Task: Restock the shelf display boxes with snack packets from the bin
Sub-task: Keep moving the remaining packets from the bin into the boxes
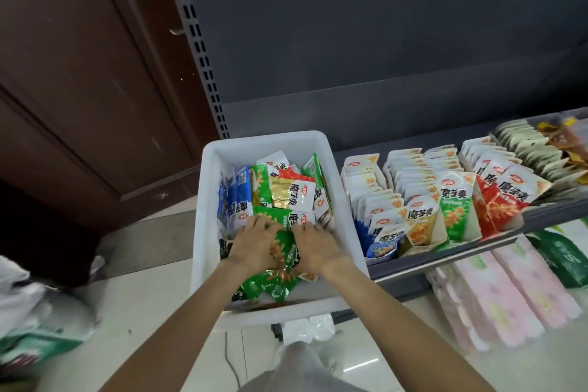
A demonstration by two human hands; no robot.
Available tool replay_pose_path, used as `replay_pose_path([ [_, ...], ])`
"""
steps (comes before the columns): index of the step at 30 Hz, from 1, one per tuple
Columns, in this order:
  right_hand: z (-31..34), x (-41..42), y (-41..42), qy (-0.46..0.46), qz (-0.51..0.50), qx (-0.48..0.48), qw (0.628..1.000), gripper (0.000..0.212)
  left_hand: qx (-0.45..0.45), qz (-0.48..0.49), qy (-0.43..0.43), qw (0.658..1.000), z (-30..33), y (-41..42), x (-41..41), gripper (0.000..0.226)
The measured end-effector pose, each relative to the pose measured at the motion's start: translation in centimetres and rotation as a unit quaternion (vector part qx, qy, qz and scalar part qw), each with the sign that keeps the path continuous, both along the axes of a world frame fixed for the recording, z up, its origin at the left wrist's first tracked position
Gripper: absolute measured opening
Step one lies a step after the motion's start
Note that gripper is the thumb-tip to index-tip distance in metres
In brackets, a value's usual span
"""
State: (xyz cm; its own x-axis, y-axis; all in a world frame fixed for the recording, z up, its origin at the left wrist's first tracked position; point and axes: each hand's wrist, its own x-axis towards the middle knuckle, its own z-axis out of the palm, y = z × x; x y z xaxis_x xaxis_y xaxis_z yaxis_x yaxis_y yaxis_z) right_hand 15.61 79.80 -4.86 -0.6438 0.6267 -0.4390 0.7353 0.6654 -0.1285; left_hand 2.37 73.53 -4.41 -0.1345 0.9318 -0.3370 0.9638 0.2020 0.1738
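One white bin (pixel 270 143) stands at the shelf's left end. Right of the bin, four display boxes (pixel 458 234) of snack packets show clearly; further ones blur. Two hands (pixel 254 243) reach into the bin. Its loose packets (pixel 292 194) are too jumbled to count.

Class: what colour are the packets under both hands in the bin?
Green packets, orange print; head view.
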Motion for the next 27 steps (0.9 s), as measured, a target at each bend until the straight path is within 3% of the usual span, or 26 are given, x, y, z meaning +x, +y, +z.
replay_pose_path([
  [4, 1.2, 0.0, -0.2, 0.086, -0.023, 0.065, 0.994, 0.050, 0.101, -0.062, 0.029, 0.993, 1.2, 0.9, -0.8, 0.046],
  [6, 3.0, 1.0, -0.5, 0.170, -0.038, 0.098, 0.980, 0.042, 0.136, -0.059, -0.057, 0.987, 2.1, 0.8, -1.9, 0.024],
  [8, 4.9, 2.7, -0.7, 0.272, -0.084, 0.097, 0.954, 0.031, 0.141, -0.023, -0.179, 0.973, 3.1, -0.1, -2.8, 0.023],
  [10, 7.1, 4.6, -0.9, 0.389, -0.178, 0.034, 0.903, 0.021, 0.141, 0.024, -0.284, 0.948, 4.5, -1.1, -2.8, 0.032],
  [13, 10.3, 7.2, -1.2, 0.547, -0.303, -0.093, 0.775, 0.024, 0.129, 0.069, -0.397, 0.906, 6.5, -1.8, -0.8, 0.027],
  [14, 10.9, 8.0, -1.1, 0.565, -0.316, -0.104, 0.755, 0.025, 0.120, 0.074, -0.420, 0.896, 7.2, -1.7, 0.1, 0.025],
  [19, 11.7, 11.2, -1.1, 0.560, -0.319, -0.186, 0.742, 0.025, 0.123, 0.039, -0.486, 0.864, 9.1, -0.4, 3.6, 0.031],
  [21, 11.6, 12.4, -1.4, 0.585, -0.331, -0.198, 0.713, 0.026, 0.145, 0.031, -0.488, 0.860, 9.6, 0.2, 4.9, 0.023],
  [23, 12.0, 14.1, -1.8, 0.634, -0.355, -0.142, 0.672, 0.020, 0.185, 0.007, -0.458, 0.869, 9.9, 1.1, 6.4, 0.018],
  [27, 13.8, 19.8, -1.0, 0.689, -0.404, 0.095, 0.594, 0.022, 0.271, -0.035, -0.381, 0.883, 10.3, 3.8, 9.0, 0.025],
])
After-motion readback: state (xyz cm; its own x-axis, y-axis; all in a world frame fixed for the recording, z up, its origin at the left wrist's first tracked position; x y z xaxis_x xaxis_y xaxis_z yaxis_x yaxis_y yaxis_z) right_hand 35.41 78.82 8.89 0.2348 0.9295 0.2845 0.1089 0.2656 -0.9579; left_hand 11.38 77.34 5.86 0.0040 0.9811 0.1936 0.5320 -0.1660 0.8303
